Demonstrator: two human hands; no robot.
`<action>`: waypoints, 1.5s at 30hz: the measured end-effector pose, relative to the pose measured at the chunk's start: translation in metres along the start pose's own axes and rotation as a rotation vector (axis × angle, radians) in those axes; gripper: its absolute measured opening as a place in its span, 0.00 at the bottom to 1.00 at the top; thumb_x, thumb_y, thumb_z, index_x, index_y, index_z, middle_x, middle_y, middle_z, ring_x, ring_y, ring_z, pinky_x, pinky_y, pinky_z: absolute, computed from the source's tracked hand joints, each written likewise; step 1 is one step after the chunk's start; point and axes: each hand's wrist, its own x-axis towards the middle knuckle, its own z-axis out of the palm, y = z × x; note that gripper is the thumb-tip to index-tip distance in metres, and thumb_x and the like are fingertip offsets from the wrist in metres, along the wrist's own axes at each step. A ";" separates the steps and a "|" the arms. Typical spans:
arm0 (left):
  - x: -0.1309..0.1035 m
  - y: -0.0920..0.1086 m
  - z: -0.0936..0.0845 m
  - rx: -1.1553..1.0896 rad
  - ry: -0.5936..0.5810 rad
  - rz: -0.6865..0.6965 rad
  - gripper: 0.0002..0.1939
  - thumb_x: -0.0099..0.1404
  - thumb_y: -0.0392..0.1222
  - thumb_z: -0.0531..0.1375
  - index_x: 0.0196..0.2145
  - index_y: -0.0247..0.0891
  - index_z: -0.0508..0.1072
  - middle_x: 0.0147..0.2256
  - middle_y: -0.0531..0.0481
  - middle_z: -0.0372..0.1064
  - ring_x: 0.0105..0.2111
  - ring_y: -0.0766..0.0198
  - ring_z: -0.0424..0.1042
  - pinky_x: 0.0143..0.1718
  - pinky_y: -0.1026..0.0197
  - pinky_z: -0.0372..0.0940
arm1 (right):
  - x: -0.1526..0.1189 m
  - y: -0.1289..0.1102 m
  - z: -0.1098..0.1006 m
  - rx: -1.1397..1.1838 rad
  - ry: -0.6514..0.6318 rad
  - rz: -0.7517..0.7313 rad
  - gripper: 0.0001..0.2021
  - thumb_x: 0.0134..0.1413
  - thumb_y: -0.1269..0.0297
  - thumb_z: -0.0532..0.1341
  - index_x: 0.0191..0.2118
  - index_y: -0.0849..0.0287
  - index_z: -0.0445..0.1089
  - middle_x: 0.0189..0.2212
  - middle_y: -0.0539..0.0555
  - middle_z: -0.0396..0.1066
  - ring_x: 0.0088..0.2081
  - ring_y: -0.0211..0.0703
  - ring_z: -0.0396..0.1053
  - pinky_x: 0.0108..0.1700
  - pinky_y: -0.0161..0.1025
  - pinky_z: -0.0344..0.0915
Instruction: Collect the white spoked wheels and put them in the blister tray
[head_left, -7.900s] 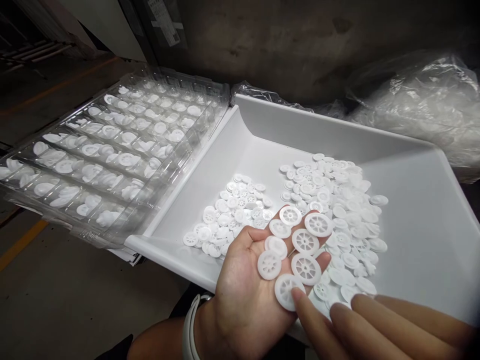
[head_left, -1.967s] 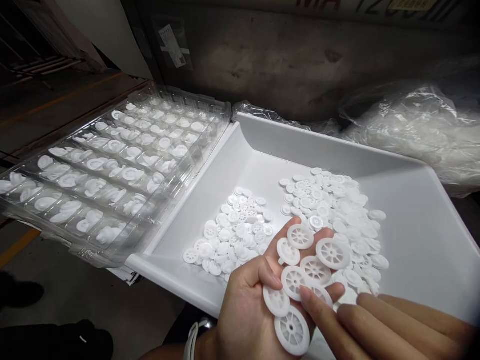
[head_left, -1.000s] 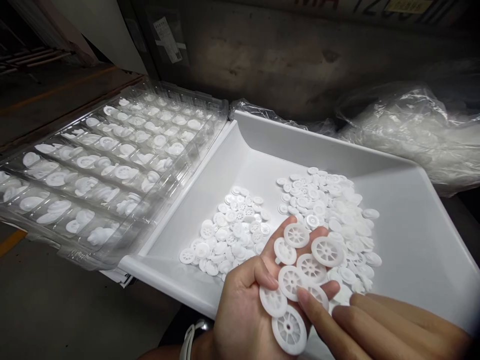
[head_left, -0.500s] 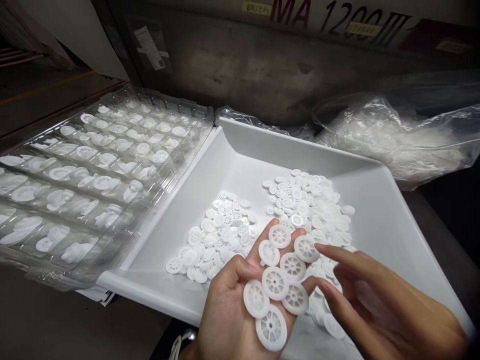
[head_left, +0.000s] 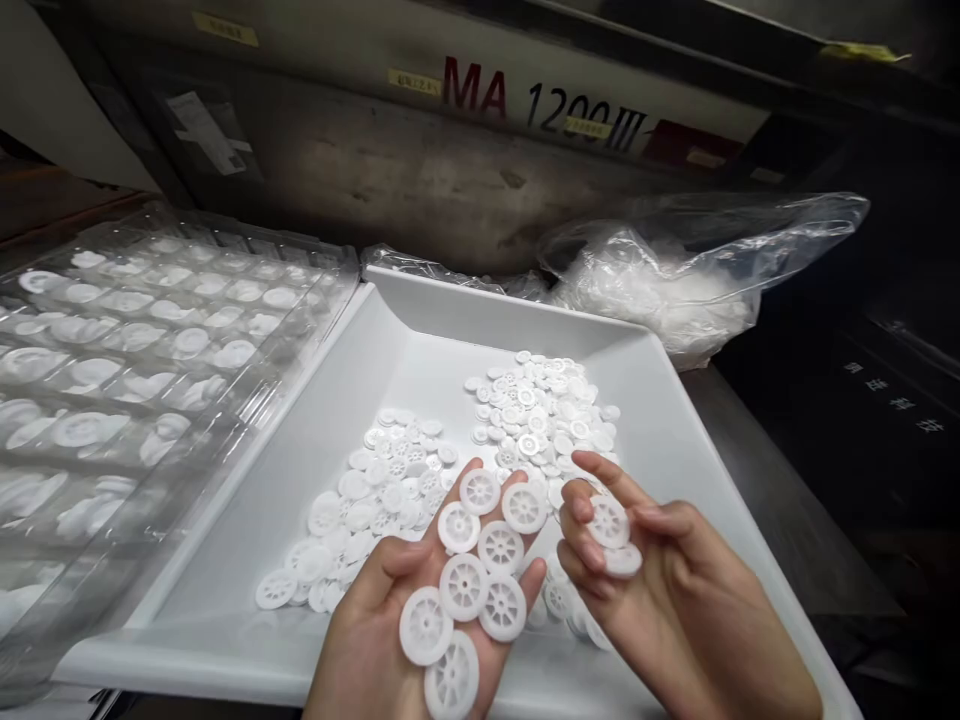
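Note:
My left hand [head_left: 375,640] is palm up over the front of a white tray [head_left: 480,290], with several white spoked discs [head_left: 463,587] lying spread on its palm and fingers. To its right, my right hand [head_left: 675,590] has its fingers curled around two white discs [head_left: 607,521]. The two hands are apart. Beneath and beyond them, the tray holds one pile of small white discs [head_left: 390,480] at the left and another pile [head_left: 547,400] towards the back right.
A clear compartment tray [head_left: 240,400] filled with white parts stands left of the white tray. Behind the right rear edge sits a clear plastic bag [head_left: 660,290] of white material. A machine panel [head_left: 375,160] spans the back.
The view has shifted to the right. My right hand has drawn away from the discs on my left palm and turned, now showing two discs in its fingers. My left hand still bears its discs.

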 end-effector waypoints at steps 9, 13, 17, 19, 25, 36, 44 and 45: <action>-0.013 0.012 -0.004 0.026 0.044 -0.132 0.28 0.69 0.44 0.40 0.64 0.36 0.54 0.66 0.42 0.46 0.67 0.56 0.42 0.62 0.55 0.54 | -0.022 0.027 -0.004 0.133 0.069 -0.064 0.26 0.37 0.67 0.63 0.49 0.48 0.71 0.35 0.52 0.64 0.32 0.38 0.61 0.35 0.33 0.65; -0.015 0.013 -0.007 0.014 0.076 -0.150 0.28 0.69 0.45 0.41 0.64 0.36 0.54 0.66 0.42 0.47 0.66 0.51 0.43 0.56 0.58 0.62 | -0.025 0.029 -0.005 -0.041 0.131 -0.130 0.26 0.38 0.64 0.61 0.49 0.48 0.70 0.36 0.54 0.64 0.31 0.44 0.63 0.37 0.44 0.68; -0.016 0.014 -0.009 0.023 0.143 -0.130 0.28 0.69 0.43 0.41 0.64 0.35 0.54 0.66 0.41 0.47 0.66 0.48 0.42 0.55 0.58 0.64 | -0.025 0.029 -0.004 -0.058 0.138 -0.142 0.24 0.41 0.63 0.63 0.50 0.48 0.69 0.36 0.54 0.64 0.31 0.43 0.63 0.39 0.45 0.68; -0.018 0.015 -0.009 0.034 0.156 -0.141 0.28 0.69 0.44 0.41 0.64 0.36 0.54 0.66 0.42 0.48 0.66 0.48 0.44 0.56 0.57 0.63 | -0.026 0.029 -0.003 -0.029 0.142 -0.148 0.24 0.41 0.64 0.64 0.49 0.48 0.69 0.35 0.53 0.64 0.32 0.42 0.63 0.39 0.43 0.68; -0.019 0.017 -0.009 0.074 0.152 -0.161 0.28 0.68 0.44 0.43 0.65 0.47 0.50 0.65 0.47 0.50 0.64 0.51 0.53 0.55 0.56 0.64 | -0.027 0.028 0.004 0.036 0.165 -0.139 0.23 0.44 0.68 0.64 0.49 0.47 0.69 0.39 0.52 0.65 0.39 0.43 0.65 0.44 0.43 0.69; -0.013 0.011 0.002 0.076 0.164 -0.070 0.30 0.67 0.41 0.44 0.66 0.41 0.46 0.66 0.46 0.48 0.67 0.55 0.42 0.63 0.54 0.51 | -0.025 0.027 0.005 0.169 0.190 -0.055 0.17 0.53 0.62 0.64 0.50 0.46 0.69 0.42 0.52 0.70 0.36 0.40 0.67 0.31 0.33 0.64; -0.010 0.010 0.002 0.115 0.201 -0.053 0.27 0.67 0.40 0.43 0.64 0.43 0.55 0.64 0.45 0.53 0.66 0.54 0.47 0.56 0.55 0.63 | -0.026 0.036 0.004 0.135 0.076 -0.099 0.09 0.63 0.60 0.57 0.48 0.48 0.67 0.43 0.53 0.68 0.31 0.36 0.64 0.28 0.31 0.60; -0.010 0.010 0.003 0.108 0.201 -0.053 0.27 0.67 0.40 0.44 0.62 0.40 0.58 0.64 0.44 0.51 0.66 0.53 0.46 0.55 0.55 0.64 | -0.026 0.037 0.004 0.131 0.066 -0.102 0.09 0.63 0.60 0.56 0.47 0.49 0.67 0.42 0.53 0.68 0.32 0.37 0.65 0.28 0.31 0.59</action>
